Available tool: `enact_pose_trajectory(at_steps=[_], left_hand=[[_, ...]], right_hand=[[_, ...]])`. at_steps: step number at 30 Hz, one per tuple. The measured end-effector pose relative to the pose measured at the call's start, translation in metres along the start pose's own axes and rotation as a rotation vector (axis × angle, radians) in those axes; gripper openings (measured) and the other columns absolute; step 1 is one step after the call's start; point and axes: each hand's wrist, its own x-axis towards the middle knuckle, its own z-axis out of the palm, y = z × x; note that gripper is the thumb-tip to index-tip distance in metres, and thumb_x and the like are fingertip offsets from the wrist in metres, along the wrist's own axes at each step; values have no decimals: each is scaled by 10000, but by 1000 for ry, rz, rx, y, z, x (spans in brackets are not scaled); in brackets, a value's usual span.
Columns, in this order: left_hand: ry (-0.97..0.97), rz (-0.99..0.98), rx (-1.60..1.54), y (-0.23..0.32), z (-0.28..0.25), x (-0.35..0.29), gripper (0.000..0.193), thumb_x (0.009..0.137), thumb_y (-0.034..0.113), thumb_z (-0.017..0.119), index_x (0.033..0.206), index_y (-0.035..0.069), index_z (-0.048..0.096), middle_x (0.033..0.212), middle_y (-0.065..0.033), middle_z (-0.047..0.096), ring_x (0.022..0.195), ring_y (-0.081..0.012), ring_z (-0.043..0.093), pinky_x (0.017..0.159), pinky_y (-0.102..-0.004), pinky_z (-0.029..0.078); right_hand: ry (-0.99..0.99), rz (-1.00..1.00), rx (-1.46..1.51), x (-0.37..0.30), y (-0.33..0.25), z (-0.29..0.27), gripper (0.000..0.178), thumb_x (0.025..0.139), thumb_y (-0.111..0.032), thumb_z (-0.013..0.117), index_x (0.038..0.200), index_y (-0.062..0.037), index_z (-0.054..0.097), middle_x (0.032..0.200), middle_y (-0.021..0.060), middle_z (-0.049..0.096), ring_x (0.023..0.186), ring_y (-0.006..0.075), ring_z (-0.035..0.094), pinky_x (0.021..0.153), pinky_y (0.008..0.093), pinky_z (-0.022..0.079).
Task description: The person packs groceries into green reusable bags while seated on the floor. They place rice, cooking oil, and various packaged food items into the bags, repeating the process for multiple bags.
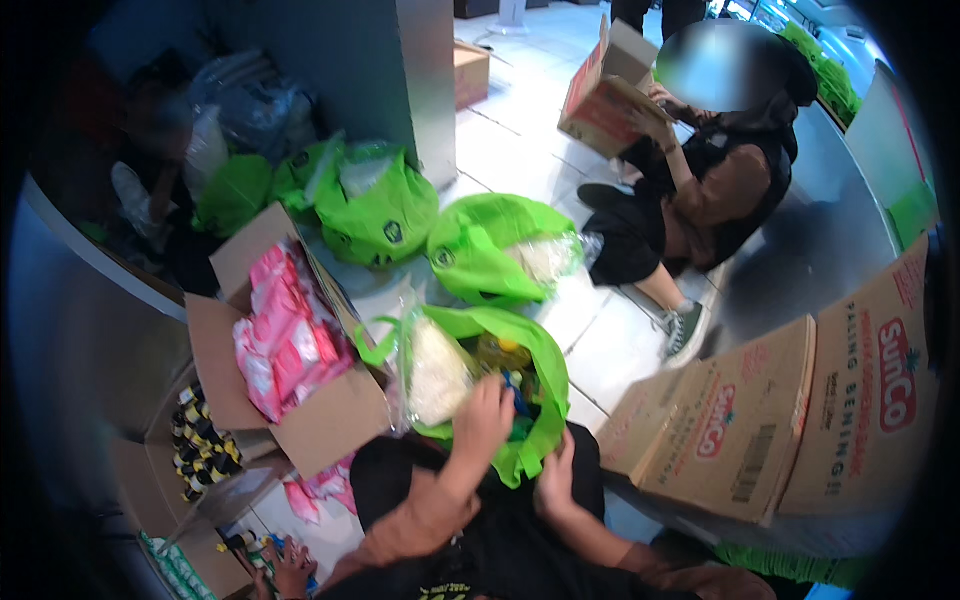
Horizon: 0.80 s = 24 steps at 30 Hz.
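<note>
In front of my lap stands a bright green cloth bag (548, 390), its mouth open toward me. My left hand (485, 418) reaches over the opening with its fingers curled; what they pinch, if anything, is hidden. Beside those fingers, a blue packet (514, 388) and a bottle of yellow liquid with a yellow cap (510, 346) show inside. A see-through plastic bag of white grains, like rice (437, 372), leans in the bag's left side. My right hand (555, 478) grips the near right side of the green bag, its fingertips partly out of sight.
Left, an open carton (330, 415) holds pink packets (283, 330); another has black-and-yellow bottles (203, 445). A co-worker's hand (290, 568) is lower left. Filled green bags (375, 215) stand beyond. At right are large cartons (720, 430); a seated person holds a box (605, 95).
</note>
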Motion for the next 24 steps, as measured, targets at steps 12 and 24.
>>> enact_pose_trajectory(at_steps=[12,24], left_hand=[[309,-814,-457,-124,65,-120,364,906,69,593,1259,-9,560,1253,-109,580,1168,-243,519,1029,-352,363],[-359,-721,-672,-93,50,-87,359,887,124,638,1219,-4,592,1218,-130,612,1113,-254,579,961,-382,444]], right_hand=[[172,-717,-321,134,-120,90,318,929,-37,577,1227,-21,466,1162,95,523,1103,184,501,966,356,378],[-324,935,755,151,-99,290,434,983,-128,509,1346,24,326,1427,239,334,1290,335,422,1099,467,408]])
